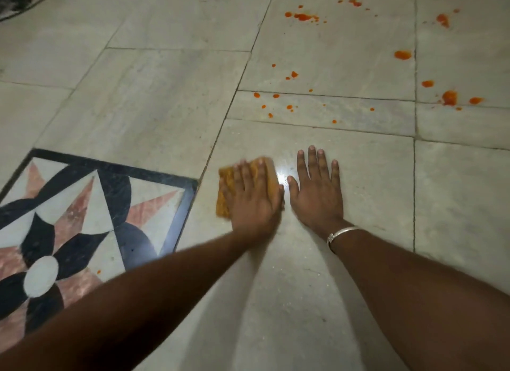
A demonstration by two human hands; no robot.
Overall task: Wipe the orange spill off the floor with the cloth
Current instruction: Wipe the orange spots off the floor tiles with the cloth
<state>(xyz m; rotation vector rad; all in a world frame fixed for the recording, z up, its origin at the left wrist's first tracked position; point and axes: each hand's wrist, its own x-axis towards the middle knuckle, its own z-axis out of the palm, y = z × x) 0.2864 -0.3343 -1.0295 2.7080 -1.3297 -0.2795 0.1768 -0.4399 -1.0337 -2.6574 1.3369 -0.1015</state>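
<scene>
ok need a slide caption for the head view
Left hand presses an orange cloth flat on the marble floor beside the open right hand; orange spill drops lie unwiped farther ahead.

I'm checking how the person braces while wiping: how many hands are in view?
2. The left hand presses flat on the orange cloth beside the patterned inlay; the right hand lies flat on the bare floor just right of it.

2 hands: left hand (254, 202), right hand (317, 194); 1 cloth (224, 196); 1 bracelet (340, 232); 1 inlay (82, 205).
</scene>
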